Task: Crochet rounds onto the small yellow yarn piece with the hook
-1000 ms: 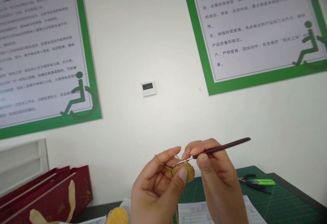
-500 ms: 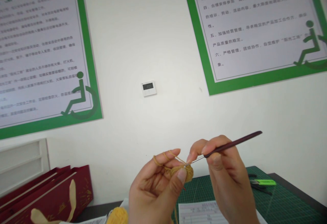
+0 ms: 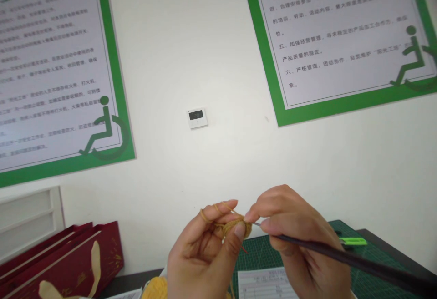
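Observation:
My left hand [image 3: 205, 249] pinches a small mustard-coloured crochet piece [image 3: 246, 230] between thumb and fingers. Yarn [image 3: 217, 208] of the same colour winds round its raised index finger and runs down to the piece. In my right hand [image 3: 300, 240] is a crochet hook with a dark handle [image 3: 341, 255] and a thin metal shaft. The shaft reaches the top edge of the piece, where the hook's tip is hidden. My right index fingertip is at that edge too. A short red thread [image 3: 244, 249] hangs below the piece.
A green cutting mat [image 3: 378, 267] lies on the dark table, with a printed sheet [image 3: 266, 284] and a bright green cutter [image 3: 354, 241] on it. A yellow yarn ball [image 3: 155, 288] sits at the bottom. Dark red gift bags [image 3: 109, 249] stand left, before the wall.
My right hand has rolled over, so the hook's handle swings from pointing up and right to down and right. My left hand keeps its pinch on the crochet piece.

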A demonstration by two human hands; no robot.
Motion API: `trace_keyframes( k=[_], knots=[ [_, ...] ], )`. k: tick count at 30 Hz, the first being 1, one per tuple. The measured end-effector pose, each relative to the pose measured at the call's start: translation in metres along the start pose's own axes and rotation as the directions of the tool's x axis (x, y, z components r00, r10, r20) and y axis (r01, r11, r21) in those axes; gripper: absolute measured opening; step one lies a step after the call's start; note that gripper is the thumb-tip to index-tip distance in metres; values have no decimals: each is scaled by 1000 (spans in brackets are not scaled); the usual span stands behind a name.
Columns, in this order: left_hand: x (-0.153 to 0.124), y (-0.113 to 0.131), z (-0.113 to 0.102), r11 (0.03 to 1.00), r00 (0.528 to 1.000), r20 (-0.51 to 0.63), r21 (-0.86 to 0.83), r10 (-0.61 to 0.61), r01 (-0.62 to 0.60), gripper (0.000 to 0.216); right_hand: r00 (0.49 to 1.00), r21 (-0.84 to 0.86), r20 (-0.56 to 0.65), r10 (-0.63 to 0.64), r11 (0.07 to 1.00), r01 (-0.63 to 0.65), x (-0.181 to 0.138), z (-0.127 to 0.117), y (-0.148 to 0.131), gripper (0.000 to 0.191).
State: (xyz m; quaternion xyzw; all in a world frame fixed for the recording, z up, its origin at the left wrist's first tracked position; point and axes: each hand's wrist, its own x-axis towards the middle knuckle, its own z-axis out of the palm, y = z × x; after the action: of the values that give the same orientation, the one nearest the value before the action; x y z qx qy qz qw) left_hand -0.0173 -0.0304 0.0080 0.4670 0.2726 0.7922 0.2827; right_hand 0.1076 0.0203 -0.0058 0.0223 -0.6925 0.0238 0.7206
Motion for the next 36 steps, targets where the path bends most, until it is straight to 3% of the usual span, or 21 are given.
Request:
trace_keyframes(
  k=[3,6,12,17,23,26,29,32,34,36],
  knots=[
    [-1,1,1,1000,1000,-1,0,17,-17,29,995,-107,42,-87,990,92,3,-3,-4,16],
    [-1,2,3,998,1000,25,-66,-1,3,30,994,-124,17,-105,987,106,1,-1,-5,15],
    [3,0,1,983,991,129,-175,-40,62,33,997,51,-74,11,999,-7,-8,10,6,17],
    [4,-2,-3,984,987,145,-156,-66,89,35,995,106,-90,31,994,-22,-11,18,11,15],
    [5,0,-4,982,988,134,-155,-83,104,37,968,307,-165,189,942,-132,-11,23,16,8],
    [5,1,-4,975,984,132,-171,-119,141,40,984,331,-116,137,939,-92,-12,21,23,3],
    [4,2,-3,967,980,130,-187,-148,171,42,985,147,-157,-67,985,90,-17,21,28,14],
    [2,2,1,973,986,101,-174,-134,150,42,933,-214,-205,-295,944,251,-21,25,27,30],
    [1,0,3,989,997,62,-137,-53,61,42,926,-364,-183,-331,897,249,-22,26,23,29],
    [0,-3,5,996,999,32,-86,43,-40,42,940,-400,-170,-297,892,210,-20,26,18,21]
  ],
)
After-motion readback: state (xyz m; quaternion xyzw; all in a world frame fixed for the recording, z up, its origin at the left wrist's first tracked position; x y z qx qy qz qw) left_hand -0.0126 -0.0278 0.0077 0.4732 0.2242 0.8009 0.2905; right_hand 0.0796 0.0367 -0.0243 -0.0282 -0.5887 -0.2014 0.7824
